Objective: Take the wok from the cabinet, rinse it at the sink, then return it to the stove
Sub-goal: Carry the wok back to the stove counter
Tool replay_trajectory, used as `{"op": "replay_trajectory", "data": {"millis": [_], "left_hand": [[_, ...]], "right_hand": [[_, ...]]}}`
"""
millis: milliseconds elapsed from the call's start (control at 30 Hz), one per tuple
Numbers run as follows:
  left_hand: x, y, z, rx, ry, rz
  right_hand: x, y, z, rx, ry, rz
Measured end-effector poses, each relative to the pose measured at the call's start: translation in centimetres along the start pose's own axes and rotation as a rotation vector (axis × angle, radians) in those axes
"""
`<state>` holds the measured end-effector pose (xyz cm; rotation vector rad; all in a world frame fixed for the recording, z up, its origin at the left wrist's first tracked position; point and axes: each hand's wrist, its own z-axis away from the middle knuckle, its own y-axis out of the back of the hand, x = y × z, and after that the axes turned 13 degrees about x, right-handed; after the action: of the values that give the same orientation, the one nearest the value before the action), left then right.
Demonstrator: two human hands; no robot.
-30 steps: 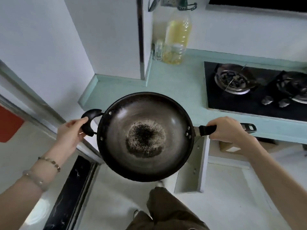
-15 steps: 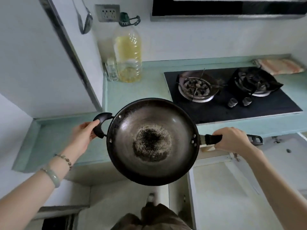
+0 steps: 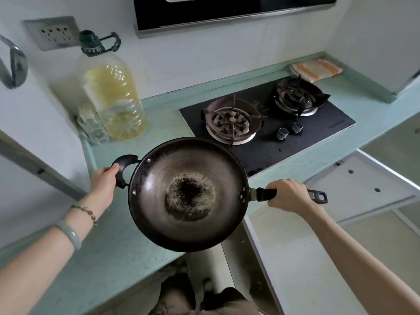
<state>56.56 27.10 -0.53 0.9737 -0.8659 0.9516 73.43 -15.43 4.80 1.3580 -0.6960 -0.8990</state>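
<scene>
Wok point(image 3: 188, 194) has swung in toward the stove point(image 3: 268, 153); its far rim now overlaps the stove's near-left corner in the head view.

- Wok held level in the air, just in front and left of the stove, over the bench point(image 3: 109, 246) edge. Dark crust in its bottom; wet or dry, cannot tell.
- Left hand point(image 3: 103, 185): fingers curled round the loop handle point(image 3: 126, 161), thumb on top.
- Right hand point(image 3: 288, 196): wrapped fully round the long handle point(image 3: 263, 194).
- No sink in view.

Risks, as I judge them:
- Loop-handle hold looks the shallower of the two. If the wok is wet, that side could slip and drop.
- Oil bottle point(image 3: 113, 98) stands left of the stove, near the wok's path. A wide swing could knock it over.
- Cabinet door point(image 3: 363, 189) hangs open below and right of the stove; a leg or the long handle could catch it.
- Setting down off-centre on the near burner point(image 3: 231, 121) could leave the round bottom rocking on the prongs.
</scene>
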Motion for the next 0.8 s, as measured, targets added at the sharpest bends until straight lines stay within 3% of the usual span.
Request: {"op": "replay_trajectory", "data": {"millis": [500, 800], "left_hand": [[3.7, -6.1, -10.8, -0.015, -0.11, -0.405], [2.0, -7.7, -14.9, 0.041, -0.091, -0.328]], "right_hand": [[-8.9, -6.1, -2.8, 0.011, -0.204, -0.113], [-9.6, -6.8, -5.3, 0.019, -0.227, -0.121]]}}
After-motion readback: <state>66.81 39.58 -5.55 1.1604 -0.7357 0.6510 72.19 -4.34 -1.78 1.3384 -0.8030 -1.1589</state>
